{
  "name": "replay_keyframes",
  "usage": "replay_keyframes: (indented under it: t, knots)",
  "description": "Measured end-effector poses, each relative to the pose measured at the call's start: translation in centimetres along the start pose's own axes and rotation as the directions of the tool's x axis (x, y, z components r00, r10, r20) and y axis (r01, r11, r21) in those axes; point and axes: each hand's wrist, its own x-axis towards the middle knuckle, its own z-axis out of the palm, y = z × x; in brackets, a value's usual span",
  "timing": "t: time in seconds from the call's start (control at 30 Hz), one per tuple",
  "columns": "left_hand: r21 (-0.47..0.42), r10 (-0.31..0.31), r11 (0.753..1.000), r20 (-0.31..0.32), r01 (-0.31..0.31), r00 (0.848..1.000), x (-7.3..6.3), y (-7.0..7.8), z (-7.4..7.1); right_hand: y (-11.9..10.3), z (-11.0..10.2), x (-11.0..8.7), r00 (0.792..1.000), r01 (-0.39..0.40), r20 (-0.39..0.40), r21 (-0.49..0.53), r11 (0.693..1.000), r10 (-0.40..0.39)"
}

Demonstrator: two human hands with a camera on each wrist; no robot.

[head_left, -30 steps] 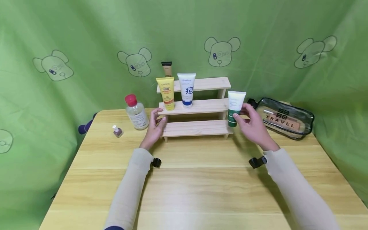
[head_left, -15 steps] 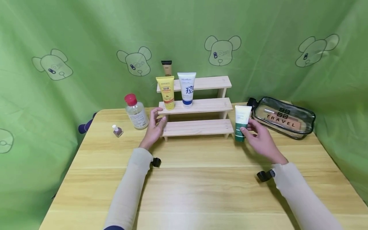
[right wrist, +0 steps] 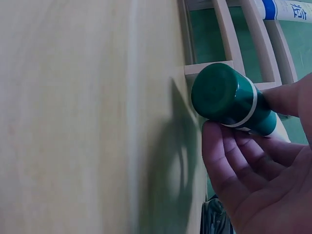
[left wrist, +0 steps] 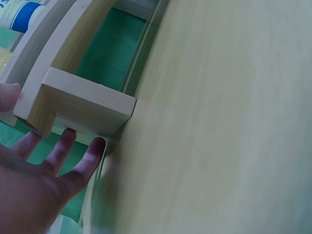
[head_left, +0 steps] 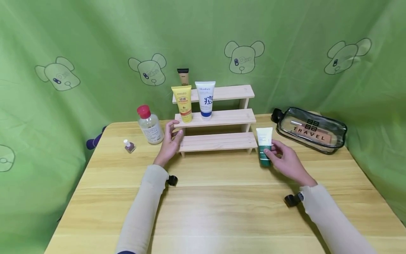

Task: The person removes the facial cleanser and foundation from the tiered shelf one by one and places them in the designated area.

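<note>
My right hand [head_left: 287,158] pinches a white squeeze tube with a green cap end [head_left: 264,146], thumb in front and fingers behind. The tube stands cap down, to the right of the wooden three-step shelf [head_left: 219,141]; in the right wrist view its green cap [right wrist: 214,92] faces the camera above the table. My left hand [head_left: 169,143] rests at the shelf's left end. In the left wrist view, its straight, spread fingers [left wrist: 83,165] touch the end of the shelf. A yellow tube [head_left: 183,104] and a white-and-blue tube [head_left: 206,100] stand on the middle step.
Behind the yellow tube is a small tan tube with a black end [head_left: 184,77]. Left of the shelf are a red-capped clear bottle [head_left: 151,128] and a small nail polish bottle [head_left: 129,145]. A clear travel pouch [head_left: 311,130] lies at the back right, before a green curtain [head_left: 203,42].
My right hand has brought the green-and-white tube from the shelf's right end toward the front and slightly right, lower in view. My left hand has stayed at the shelf's left end.
</note>
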Motion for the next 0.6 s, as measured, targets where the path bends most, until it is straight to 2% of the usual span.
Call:
replay_keyframes:
  t: [0.37,0.6]
  knots:
    - [-0.014,-0.009,1.0,0.003,0.009,1.0,-0.08,-0.07,-0.03,0.41,0.16,0.48,0.997,-0.007,0.081,-0.089,0.996,0.015]
    - [0.009,-0.013,1.0,0.003,0.013,1.0,-0.23,0.15,0.1,0.19,0.12,0.22,0.995,-0.044,0.088,-0.1,0.994,0.053]
